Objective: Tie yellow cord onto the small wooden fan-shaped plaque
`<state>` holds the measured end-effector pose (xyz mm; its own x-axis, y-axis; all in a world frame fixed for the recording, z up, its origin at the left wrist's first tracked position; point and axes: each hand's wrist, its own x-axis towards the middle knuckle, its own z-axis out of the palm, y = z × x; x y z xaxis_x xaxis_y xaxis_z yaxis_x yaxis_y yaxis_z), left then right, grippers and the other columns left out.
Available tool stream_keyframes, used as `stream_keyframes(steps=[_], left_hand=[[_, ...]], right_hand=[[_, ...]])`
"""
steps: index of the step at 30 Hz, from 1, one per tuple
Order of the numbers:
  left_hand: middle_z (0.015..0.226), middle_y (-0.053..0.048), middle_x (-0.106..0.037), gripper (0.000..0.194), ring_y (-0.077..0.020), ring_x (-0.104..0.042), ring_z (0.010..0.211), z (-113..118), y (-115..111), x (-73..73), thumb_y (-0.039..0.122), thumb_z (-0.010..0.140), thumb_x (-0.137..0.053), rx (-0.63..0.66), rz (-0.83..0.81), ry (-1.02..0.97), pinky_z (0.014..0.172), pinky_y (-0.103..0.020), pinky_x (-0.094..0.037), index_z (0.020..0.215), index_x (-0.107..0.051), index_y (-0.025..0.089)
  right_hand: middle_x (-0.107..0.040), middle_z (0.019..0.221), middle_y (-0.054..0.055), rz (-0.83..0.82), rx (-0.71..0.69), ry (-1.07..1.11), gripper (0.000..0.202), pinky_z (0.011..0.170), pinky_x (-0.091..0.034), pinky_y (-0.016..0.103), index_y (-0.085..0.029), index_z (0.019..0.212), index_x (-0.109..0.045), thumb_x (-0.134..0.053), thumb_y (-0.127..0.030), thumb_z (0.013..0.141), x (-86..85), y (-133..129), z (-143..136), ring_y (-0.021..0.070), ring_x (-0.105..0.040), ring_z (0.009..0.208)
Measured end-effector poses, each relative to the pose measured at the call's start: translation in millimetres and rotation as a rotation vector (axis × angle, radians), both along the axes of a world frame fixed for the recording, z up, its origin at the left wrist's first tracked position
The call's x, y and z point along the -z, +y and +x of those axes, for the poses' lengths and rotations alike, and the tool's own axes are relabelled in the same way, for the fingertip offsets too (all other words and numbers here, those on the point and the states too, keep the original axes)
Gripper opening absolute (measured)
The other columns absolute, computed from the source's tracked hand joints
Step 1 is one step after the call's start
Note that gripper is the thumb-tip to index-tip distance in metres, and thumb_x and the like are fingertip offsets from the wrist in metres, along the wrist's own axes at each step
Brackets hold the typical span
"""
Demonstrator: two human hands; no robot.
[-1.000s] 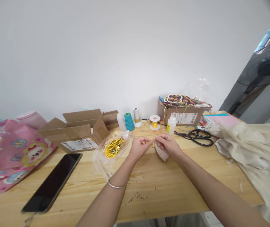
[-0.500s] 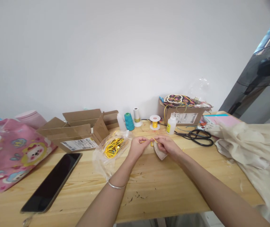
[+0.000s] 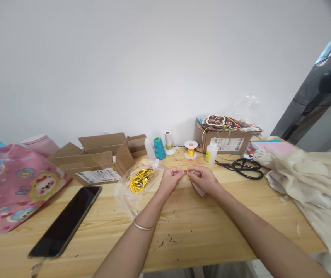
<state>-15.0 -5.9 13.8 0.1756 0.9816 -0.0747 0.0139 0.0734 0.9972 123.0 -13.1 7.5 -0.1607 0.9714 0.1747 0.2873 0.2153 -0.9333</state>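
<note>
Yellow cord (image 3: pixel 187 174): thin and bright, a short, roughly upright stretch showing, bent at its lower end.
Beige piece (image 3: pixel 198 188): small, flat and pale, with a darker line along its edge.
Position: the cord sits between the two hands' fingertips; the piece juts out below the right fingers, over the tabletop (image 3: pixel 200 227).
Left hand (image 3: pixel 171 180): thumb and forefinger pinched together on the cord.
Right hand (image 3: pixel 205 180): fingers curled, clamped on the beige piece, fingertips beside the cord.
</note>
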Motion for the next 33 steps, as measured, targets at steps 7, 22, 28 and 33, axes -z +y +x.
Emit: stream_keyframes(steps=[7, 22, 28, 33], left_hand=[[0.032, 0.01, -0.027, 0.018, -0.0013, -0.019, 0.032, 1, -1, -1.5, 0.029, 0.056, -0.058, 0.047, -0.037, -0.084, 0.036, -0.018, -0.011, 0.06, -0.055, 0.011], [0.037, 0.006, -0.041, 0.025, -0.0029, -0.032, 0.034, 3, 2, 5.6, 0.034, 0.059, -0.057, 0.051, 0.102, 0.013, 0.036, -0.017, -0.021, 0.064, -0.057, 0.01], [0.049, 0.001, -0.054, 0.022, -0.0064, -0.045, 0.045, 4, 2, 6.8, 0.032, 0.058, -0.058, 0.027, 0.168, 0.014, 0.044, -0.018, -0.034, 0.065, -0.06, 0.011], [0.057, -0.002, -0.061, 0.022, -0.0098, -0.052, 0.052, 4, 3, 7.8, 0.031, 0.056, -0.06, -0.017, 0.192, -0.001, 0.054, -0.022, -0.04, 0.068, -0.062, 0.012]], right_hand=[[-0.059, 0.063, 0.0, 0.252, 0.109, -0.335, 0.021, 0.048, -0.033, 0.022, -0.024, 0.082, -0.059, -0.046, -0.033, 0.068, 2.9, -2, 3, 0.0116, -0.048, 0.052], [-0.057, 0.072, 0.002, 0.401, 0.166, -0.415, 0.013, 0.056, -0.036, 0.023, -0.021, 0.071, -0.06, -0.049, -0.027, 0.067, -2.9, -1, 5, 0.0124, -0.05, 0.065], [-0.054, 0.072, 0.002, 0.443, 0.167, -0.408, 0.009, 0.058, -0.037, 0.023, -0.021, 0.067, -0.059, -0.05, -0.024, 0.066, -1.8, 0, 6, 0.0132, -0.049, 0.069], [-0.053, 0.071, 0.003, 0.481, 0.147, -0.376, 0.01, 0.061, -0.037, 0.024, -0.02, 0.067, -0.059, -0.049, -0.023, 0.067, -1.5, 1, 5, 0.0133, -0.049, 0.07]])
